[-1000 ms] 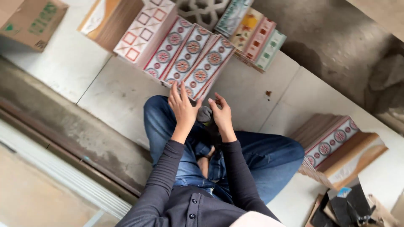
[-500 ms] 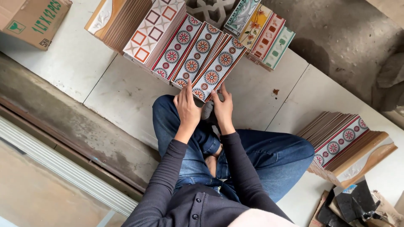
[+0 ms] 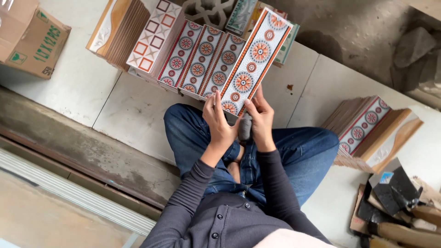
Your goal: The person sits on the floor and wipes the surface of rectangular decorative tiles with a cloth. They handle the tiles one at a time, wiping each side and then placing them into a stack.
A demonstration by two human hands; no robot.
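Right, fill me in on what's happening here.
A person sitting cross-legged on the pale tiled floor holds a long white ceramic tile with orange and red round patterns by its near end, the left hand and the right hand gripping either side. It is raised over a row of similar red-patterned tiles lying ahead. A cardboard box sits far left.

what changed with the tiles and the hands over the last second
Both hands, left hand and right hand, took hold of one long patterned tile at its near end and raised it off the row. The other patterned tiles, the cardboard box and the tile stack at right lie as before.
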